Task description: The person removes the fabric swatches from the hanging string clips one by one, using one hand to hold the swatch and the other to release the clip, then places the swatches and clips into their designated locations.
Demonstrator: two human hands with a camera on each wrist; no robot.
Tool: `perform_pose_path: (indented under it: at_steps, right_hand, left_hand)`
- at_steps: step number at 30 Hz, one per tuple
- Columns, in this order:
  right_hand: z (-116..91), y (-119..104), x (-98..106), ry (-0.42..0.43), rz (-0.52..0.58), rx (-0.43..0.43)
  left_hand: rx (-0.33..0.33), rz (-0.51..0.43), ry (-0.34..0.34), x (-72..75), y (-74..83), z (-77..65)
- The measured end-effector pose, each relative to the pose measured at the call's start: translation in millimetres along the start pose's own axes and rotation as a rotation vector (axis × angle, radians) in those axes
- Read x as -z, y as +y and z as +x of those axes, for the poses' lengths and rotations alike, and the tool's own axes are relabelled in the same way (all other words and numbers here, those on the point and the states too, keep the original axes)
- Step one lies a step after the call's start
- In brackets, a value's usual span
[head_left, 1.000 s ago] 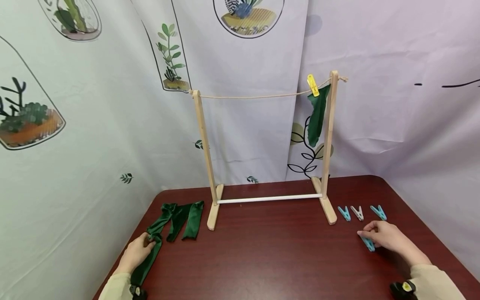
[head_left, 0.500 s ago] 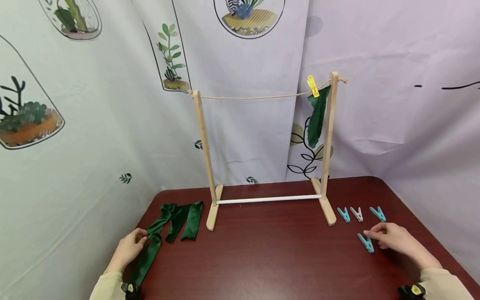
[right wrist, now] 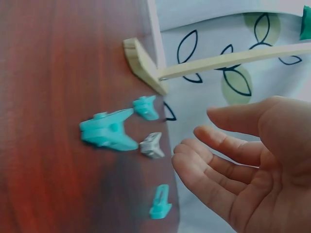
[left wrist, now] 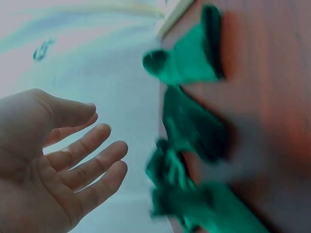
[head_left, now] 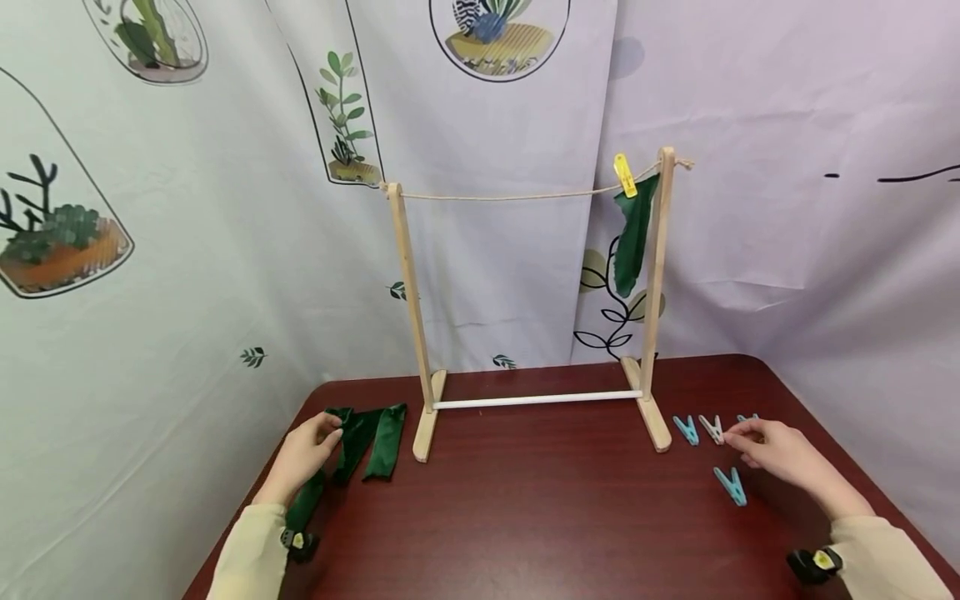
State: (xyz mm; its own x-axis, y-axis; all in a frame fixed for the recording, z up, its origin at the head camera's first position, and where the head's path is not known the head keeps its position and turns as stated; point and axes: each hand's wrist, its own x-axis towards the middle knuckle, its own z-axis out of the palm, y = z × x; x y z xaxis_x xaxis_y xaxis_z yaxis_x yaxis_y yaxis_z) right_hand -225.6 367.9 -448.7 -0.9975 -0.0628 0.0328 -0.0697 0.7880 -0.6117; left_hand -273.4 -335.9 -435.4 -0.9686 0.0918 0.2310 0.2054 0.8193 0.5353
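Observation:
My left hand (head_left: 302,457) hovers over dark green velvety cloth strips (head_left: 386,443) lying at the table's left. In the left wrist view its fingers are loosely bent and hold nothing, apart from the strips (left wrist: 192,60). At the right, my right hand (head_left: 776,458) hangs above the clothespins, also holding nothing, its fingers relaxed in the right wrist view. A blue clothespin (head_left: 731,487) lies nearest me. Behind it lie another blue clothespin (head_left: 686,430), a white clothespin (head_left: 711,429) near my fingertips, and a third blue one (head_left: 747,417) mostly hidden by the hand.
A wooden drying rack (head_left: 657,275) stands at the back of the dark red table (head_left: 525,500). From its string (head_left: 502,198) a green cloth (head_left: 634,237) hangs at the right end, clipped by a yellow clothespin (head_left: 625,175). Patterned fabric (head_left: 495,275) encloses the table behind.
My left hand has let go of the near strip and moved forward over the farther cloth. My right hand has released the near blue clothespin and shifted toward the white one.

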Motion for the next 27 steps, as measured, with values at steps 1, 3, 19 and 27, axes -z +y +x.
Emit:
perform_pose_path:
  at_steps: [1,3,19,27]
  right_hand:
    - [1,-2,1,0.007,0.002,0.011]
    - [2,-6,4,0.018,0.001,0.03]
    - [27,-48,44,0.072,-0.049,0.111]
    - [42,-80,75,0.126,-0.118,0.167]
  left_hand:
    - [-0.012,-0.006,-0.002,-1.7,4.6,4.5]
    - [-0.039,-0.012,-0.005,-4.9,13.1,13.6]
    - [-0.201,-0.076,-0.048,-28.6,108.1,77.2]
    - [-0.297,-0.089,-0.07,-31.6,159.4,101.2]
